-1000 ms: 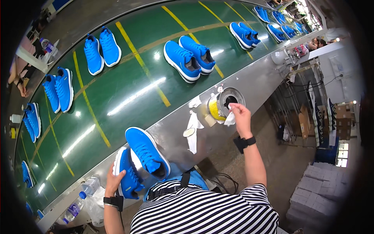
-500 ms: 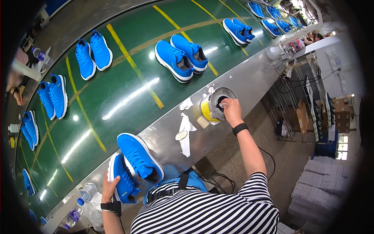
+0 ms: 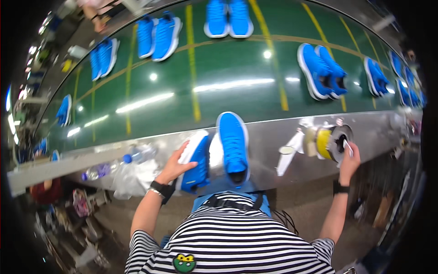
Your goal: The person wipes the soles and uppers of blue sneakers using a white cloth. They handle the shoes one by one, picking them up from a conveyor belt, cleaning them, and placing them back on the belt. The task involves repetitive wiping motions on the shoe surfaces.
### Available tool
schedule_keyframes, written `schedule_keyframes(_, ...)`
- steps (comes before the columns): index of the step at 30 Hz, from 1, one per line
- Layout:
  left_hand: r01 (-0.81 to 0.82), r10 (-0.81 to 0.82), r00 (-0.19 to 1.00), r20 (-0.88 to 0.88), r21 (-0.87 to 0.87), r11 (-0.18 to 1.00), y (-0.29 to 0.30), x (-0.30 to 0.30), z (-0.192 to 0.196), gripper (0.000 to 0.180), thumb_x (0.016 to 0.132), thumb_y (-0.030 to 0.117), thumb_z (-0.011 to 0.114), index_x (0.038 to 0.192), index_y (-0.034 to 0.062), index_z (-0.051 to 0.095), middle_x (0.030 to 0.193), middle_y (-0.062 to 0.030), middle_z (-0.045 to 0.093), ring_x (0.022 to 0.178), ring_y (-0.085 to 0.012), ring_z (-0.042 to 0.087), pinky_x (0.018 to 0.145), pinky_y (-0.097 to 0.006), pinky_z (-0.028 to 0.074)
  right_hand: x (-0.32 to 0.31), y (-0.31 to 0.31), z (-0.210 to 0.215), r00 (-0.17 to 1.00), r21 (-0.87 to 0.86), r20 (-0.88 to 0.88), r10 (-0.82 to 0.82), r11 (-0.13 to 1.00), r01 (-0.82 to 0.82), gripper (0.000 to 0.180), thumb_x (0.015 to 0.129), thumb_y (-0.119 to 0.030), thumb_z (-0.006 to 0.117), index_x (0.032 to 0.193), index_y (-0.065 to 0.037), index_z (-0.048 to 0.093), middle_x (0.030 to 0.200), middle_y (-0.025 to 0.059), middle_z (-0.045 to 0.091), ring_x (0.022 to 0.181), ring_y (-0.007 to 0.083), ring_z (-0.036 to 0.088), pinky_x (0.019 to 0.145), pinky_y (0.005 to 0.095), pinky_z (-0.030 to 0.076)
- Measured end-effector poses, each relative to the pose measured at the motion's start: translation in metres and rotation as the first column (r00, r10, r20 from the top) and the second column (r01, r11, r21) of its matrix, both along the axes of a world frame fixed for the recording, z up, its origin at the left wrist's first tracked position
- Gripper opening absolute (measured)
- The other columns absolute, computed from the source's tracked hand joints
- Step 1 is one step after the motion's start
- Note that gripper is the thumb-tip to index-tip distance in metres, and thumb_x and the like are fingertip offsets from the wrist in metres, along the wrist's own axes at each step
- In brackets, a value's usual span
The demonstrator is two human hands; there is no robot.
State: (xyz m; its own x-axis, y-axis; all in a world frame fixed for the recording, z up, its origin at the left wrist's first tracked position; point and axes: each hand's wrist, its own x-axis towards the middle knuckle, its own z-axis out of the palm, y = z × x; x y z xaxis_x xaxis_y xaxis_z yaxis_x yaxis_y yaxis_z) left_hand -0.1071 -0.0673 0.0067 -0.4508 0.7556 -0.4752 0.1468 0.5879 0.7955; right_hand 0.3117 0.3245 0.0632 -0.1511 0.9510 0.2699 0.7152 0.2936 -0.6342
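Note:
My left hand is closed on the side of a blue sneaker with a white sole, tilted onto its side at the metal ledge. Beside it a second blue sneaker stands with its toe pointing away from me. On the right, my right hand pinches a small white piece, cloth or paper, at the mouth of a round metal can with a yellow label. The can lies tipped with its dark opening toward that hand. A white cloth scrap with a pale oval piece on it lies left of the can.
Beyond the metal ledge runs a green conveyor belt with yellow stripes. Several pairs of blue sneakers stand on it. Plastic bottles and a clear bag lie at the left. Another person's hand shows at the far side.
The whole view has swung round to the right. My right fingers have come back out of the can's mouth, and the white piece shows. My left hand still holds the sneaker; pairs on the belt have shifted.

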Motion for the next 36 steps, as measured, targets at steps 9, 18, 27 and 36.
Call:
schedule_keyframes(9,-0.059,0.101,0.981,-0.167,0.239,0.969,-0.028,0.029,0.043,0.085,0.063,0.025,0.075,0.135,0.0138,0.032,0.112,-0.0135,0.050,0.102,-0.0253,0.045,0.087,-0.032,0.038,-0.183,-0.195,0.070,0.802,-0.566,-0.567,0.188,0.618,-0.545,0.015,0.081,-0.004,0.059,0.095,-0.001,0.059,0.087,0.0029,0.059,0.079,0.0081,0.054,0.071,0.0213,0.043)
schedule_keyframes(18,-0.004,0.071,0.930,-0.361,0.182,0.983,-0.061,0.039,0.078,0.086,0.058,0.023,0.077,0.133,0.0189,0.036,0.117,-0.0204,0.042,0.105,-0.0340,0.042,0.088,-0.038,0.039,-0.280,-0.278,0.047,0.579,-0.450,-0.737,0.350,0.385,-0.806,0.012,0.080,-0.007,0.062,0.089,0.000,0.060,0.089,0.0029,0.058,0.081,0.0081,0.053,0.071,0.0211,0.043)
schedule_keyframes(27,-0.017,0.108,0.920,-0.378,0.235,0.972,-0.083,0.035,0.084,0.085,0.056,0.023,0.078,0.132,0.0199,0.039,0.115,-0.0244,0.041,0.103,-0.0379,0.042,0.088,-0.042,0.037,-0.287,-0.295,0.036,0.589,-0.492,-0.764,0.263,0.354,-0.795,0.011,0.077,-0.005,0.062,0.086,0.000,0.060,0.088,0.0036,0.059,0.080,0.0070,0.053,0.067,0.0201,0.044)
schedule_keyframes(36,0.036,0.032,0.889,-0.457,0.140,0.989,-0.085,0.031,0.079,0.086,0.055,0.020,0.078,0.132,0.0200,0.039,0.111,-0.0194,0.044,0.099,-0.0330,0.046,0.086,-0.038,0.039,-0.288,-0.298,0.021,0.675,-0.563,-0.685,0.274,0.389,-0.729,0.010,0.078,-0.005,0.062,0.086,0.000,0.060,0.077,0.0003,0.059,0.070,0.0054,0.053,0.062,0.0194,0.043)
